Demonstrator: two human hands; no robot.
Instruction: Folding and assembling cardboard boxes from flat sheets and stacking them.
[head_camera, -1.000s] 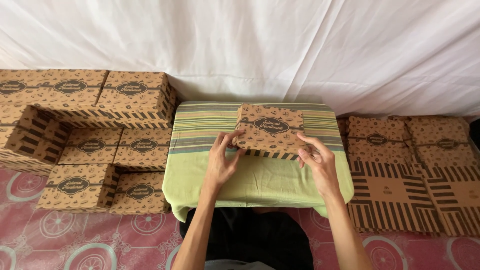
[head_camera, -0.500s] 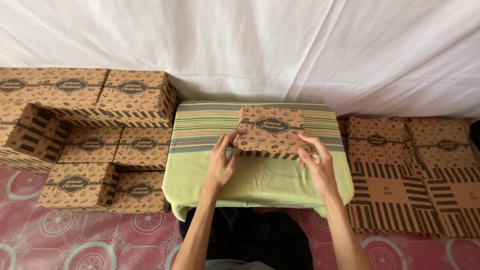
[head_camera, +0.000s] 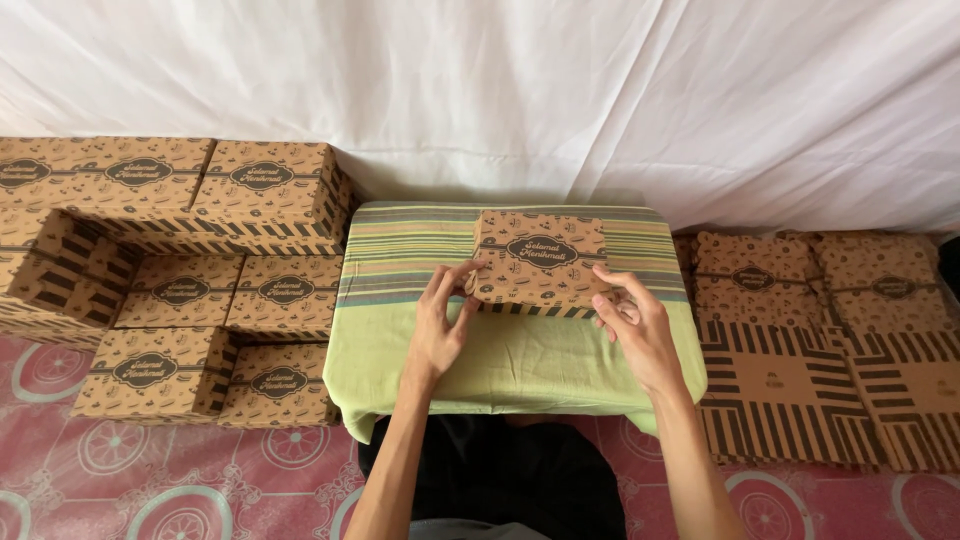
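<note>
1. Resting on a small table (head_camera: 520, 370) draped in a green cloth with a striped band at the far end: one closed brown cardboard box (head_camera: 541, 262), printed with dark patterns and an oval label on the lid, striped along the near side.
2. Touching the box's near left corner: left hand (head_camera: 438, 325), fingers curled loosely, thumb and fingertips on the edge, not wrapped around the box.
3. Meeting the box's near right corner: right hand (head_camera: 640, 330), fingertips bent in against the edge, palm turned toward the table; whether pinching the cardboard or only pressing on it, cannot tell.
4. Lying flat on the cloth, in the far half of the table, between both hands, lid shut.
5. Stacked on the left, beside the table: finished boxes (head_camera: 180, 260) of the same print, some two high against the wall, others in rows nearer the floor.
6. Spread on the right, just beside the table: flat unfolded boxes (head_camera: 815, 350), striped and patterned sides showing, in overlapping piles.
7. Hanging behind everything: white sheet (head_camera: 560, 100), creased, down to the floor.
8. Covering the floor below: pink mat (head_camera: 120, 470) with round pale patterns.
9. Showing under the table edge: dark trousers (head_camera: 500, 480), between both forearms.
</note>
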